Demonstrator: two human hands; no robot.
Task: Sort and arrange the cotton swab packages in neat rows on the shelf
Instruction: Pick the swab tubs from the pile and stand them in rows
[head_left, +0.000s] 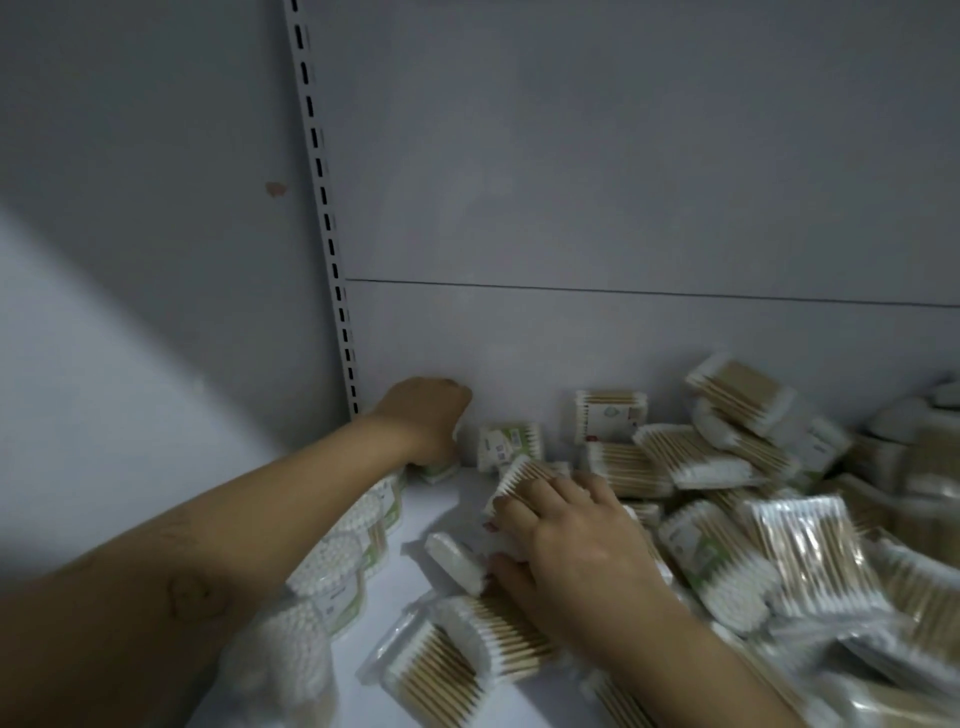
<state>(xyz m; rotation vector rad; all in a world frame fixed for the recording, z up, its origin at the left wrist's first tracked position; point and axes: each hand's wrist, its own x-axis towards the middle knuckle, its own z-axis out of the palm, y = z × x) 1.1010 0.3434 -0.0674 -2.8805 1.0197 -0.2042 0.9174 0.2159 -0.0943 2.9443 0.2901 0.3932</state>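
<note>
**Reaching into the back corner of a dim white shelf**

A person is working at a white shelf (447, 514) whose bare floor is showing in the lower middle of the frame. A grey back panel (597, 182) is filling the upper half, with a thin horizontal seam (623, 291) crossing it. A white slotted upright (324, 208) is running down from the top, left of centre. Left of it a grey side panel (130, 156) is carrying a small reddish mark (275, 188), and a paler patch is spreading over its lower part. The light is low and the frame edges are blurring.

The left hand (423, 421) is reaching to the back corner at the foot of the upright, bent down over a small package (435, 470). Its fingers are hiding behind the back of the hand, so I cannot tell whether they are gripping it.

The right hand (576, 545) is lying palm down in the lower middle with fingers spread and nearly straight, holding nothing. Its fingertips are resting on a flat package (519, 475) of wooden-stick swabs.

The cotton swab packages (753, 519) are lying in a loose heap across the right side, some leaning against the back panel. Round tubs (343, 556) of swabs are standing in a line along the left edge, under the left forearm.
</note>
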